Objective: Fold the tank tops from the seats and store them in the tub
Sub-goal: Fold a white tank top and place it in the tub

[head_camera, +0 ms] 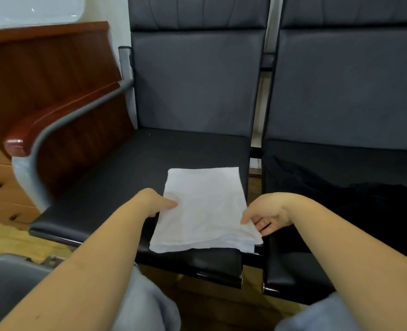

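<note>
Two hands on the folded white top (205, 211) at the seat's (116, 177) front right corner: left hand (156, 203) pinching its left edge, right hand (267, 217) cupped under its right edge. Best lifted level, layers kept together. Black top (355, 206) waiting on next seat.

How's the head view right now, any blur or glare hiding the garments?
Head view: left edge smears with motion blur around the wooden armrest; white tank top stays readable; the dark garment nearly vanishes against the black seat; wide-angle bending at the borders.
</note>
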The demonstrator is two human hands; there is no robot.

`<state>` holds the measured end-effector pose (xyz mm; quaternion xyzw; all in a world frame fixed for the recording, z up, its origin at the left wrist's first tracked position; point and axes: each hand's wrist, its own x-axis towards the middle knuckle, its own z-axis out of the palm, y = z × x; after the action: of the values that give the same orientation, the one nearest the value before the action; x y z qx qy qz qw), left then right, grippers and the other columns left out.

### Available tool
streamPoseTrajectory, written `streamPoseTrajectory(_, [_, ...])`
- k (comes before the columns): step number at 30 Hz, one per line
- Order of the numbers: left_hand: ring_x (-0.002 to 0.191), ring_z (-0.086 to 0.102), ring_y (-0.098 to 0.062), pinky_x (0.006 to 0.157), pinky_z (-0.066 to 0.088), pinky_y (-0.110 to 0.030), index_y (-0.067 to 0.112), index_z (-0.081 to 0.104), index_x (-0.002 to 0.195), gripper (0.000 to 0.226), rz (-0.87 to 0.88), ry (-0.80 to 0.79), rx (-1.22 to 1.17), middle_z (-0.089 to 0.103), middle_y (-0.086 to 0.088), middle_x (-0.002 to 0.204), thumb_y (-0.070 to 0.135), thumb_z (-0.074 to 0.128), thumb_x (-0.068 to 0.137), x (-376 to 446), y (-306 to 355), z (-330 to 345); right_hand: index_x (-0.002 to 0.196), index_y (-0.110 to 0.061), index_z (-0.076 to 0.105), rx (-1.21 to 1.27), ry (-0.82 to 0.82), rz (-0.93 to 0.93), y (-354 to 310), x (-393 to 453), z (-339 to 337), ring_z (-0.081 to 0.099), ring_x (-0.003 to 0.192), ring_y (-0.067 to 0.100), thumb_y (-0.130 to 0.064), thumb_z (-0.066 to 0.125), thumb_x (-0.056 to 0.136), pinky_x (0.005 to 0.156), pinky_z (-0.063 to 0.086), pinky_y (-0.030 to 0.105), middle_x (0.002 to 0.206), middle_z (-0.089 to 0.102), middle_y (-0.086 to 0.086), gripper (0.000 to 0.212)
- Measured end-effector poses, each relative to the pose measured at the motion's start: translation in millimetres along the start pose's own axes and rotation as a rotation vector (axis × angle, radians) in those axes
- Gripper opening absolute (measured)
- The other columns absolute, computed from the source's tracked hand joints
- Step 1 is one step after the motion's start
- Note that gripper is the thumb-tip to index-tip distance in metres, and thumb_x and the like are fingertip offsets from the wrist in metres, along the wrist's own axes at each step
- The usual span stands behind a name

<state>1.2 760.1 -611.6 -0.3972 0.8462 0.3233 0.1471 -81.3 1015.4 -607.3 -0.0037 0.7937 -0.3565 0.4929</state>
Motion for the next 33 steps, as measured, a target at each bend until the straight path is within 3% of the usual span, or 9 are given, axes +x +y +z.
streamPoseTrajectory(4, [0.083,0.051,-0.018,0.078,0.043,-0.031,0.01,0.051,0.108,0.045,0.062,-0.045,-0.019,0.056,-0.005,0.107,0.04,0.073,0.083,-4,-3,-1,0.118,-0.004,0.057,0.16,0.286,-0.128,-1,8,20,0.06,0.092,0.021,-0.038,0.071,0.084,0.081,0.051,0.031,0.101,0.063,0.007,0.05])
streamPoseTrajectory(7, [0.083,0.054,-0.016,0.076,0.046,-0.03,0.007,0.052,0.126,0.048,0.106,-0.046,-0.109,0.055,-0.003,0.104,0.031,0.069,0.088,-4,-5,0,0.11,0.001,0.06,0.168,0.433,-0.233,-4,11,32,0.058,0.078,0.019,-0.025,0.066,0.09,0.064,0.047,0.025,0.088,0.06,0.007,0.034])
streamPoseTrajectory(9, [0.084,0.058,-0.018,0.078,0.049,-0.033,0.008,0.051,0.126,0.042,0.12,-0.059,-0.213,0.057,-0.004,0.102,0.023,0.065,0.09,-6,-5,1,0.087,-0.004,0.058,0.094,0.496,-0.267,-4,10,33,0.056,0.073,0.022,-0.012,0.064,0.088,0.062,0.046,0.027,0.084,0.058,0.011,0.01])
streamPoseTrajectory(10, [0.087,0.059,-0.02,0.078,0.051,-0.034,0.01,0.049,0.126,0.04,0.128,-0.079,-0.266,0.057,-0.005,0.105,0.019,0.065,0.09,-6,-6,1,0.079,-0.008,0.053,0.083,0.525,-0.29,-2,10,31,0.053,0.066,0.021,-0.007,0.063,0.086,0.057,0.042,0.027,0.078,0.054,0.01,0.012])
streamPoseTrajectory(15, [0.105,0.052,-0.025,0.081,0.053,-0.041,0.039,0.023,0.14,0.079,0.244,-0.283,-0.29,0.041,0.002,0.124,0.004,0.068,0.085,-14,-13,-3,0.121,-0.022,0.047,0.091,0.416,-0.359,7,-2,28,0.059,0.089,0.026,0.002,0.055,0.088,0.066,0.049,0.03,0.113,0.056,0.013,0.041])
streamPoseTrajectory(17, [0.11,0.048,-0.024,0.084,0.052,-0.038,0.044,0.02,0.147,0.084,0.304,-0.35,-0.18,0.036,0.004,0.133,0.004,0.064,0.088,-20,-16,-4,0.127,-0.025,0.049,0.043,0.354,-0.369,9,-7,30,0.058,0.101,0.027,0.005,0.049,0.091,0.072,0.052,0.031,0.12,0.054,0.009,0.048])
streamPoseTrajectory(20, [0.118,0.046,-0.023,0.094,0.049,-0.039,0.038,0.021,0.15,0.081,0.354,-0.354,-0.073,0.032,0.0,0.147,0.005,0.063,0.089,-24,-20,-5,0.142,-0.022,0.043,-0.051,0.341,-0.369,11,-11,33,0.053,0.103,0.02,0.006,0.046,0.093,0.065,0.047,0.02,0.125,0.05,0.004,0.056])
streamPoseTrajectory(25, [0.113,0.047,-0.02,0.094,0.048,-0.036,0.027,0.02,0.153,0.081,0.361,-0.342,-0.04,0.036,-0.001,0.146,0.005,0.063,0.089,-27,-30,-11,0.148,-0.013,0.034,-0.104,0.391,-0.406,11,-15,44,0.048,0.123,0.024,0.008,0.048,0.093,0.092,0.044,0.023,0.145,0.042,0.009,0.06])
streamPoseTrajectory(33, [0.13,0.044,-0.025,0.101,0.045,-0.038,0.031,0.012,0.154,0.089,0.365,-0.217,0.03,0.027,-0.001,0.154,0.012,0.067,0.087,-31,-51,-30,0.15,-0.019,0.029,-0.186,0.412,-0.485,-11,-18,66,0.045,0.127,0.023,0.004,0.047,0.094,0.088,0.039,0.021,0.148,0.039,0.005,0.063])
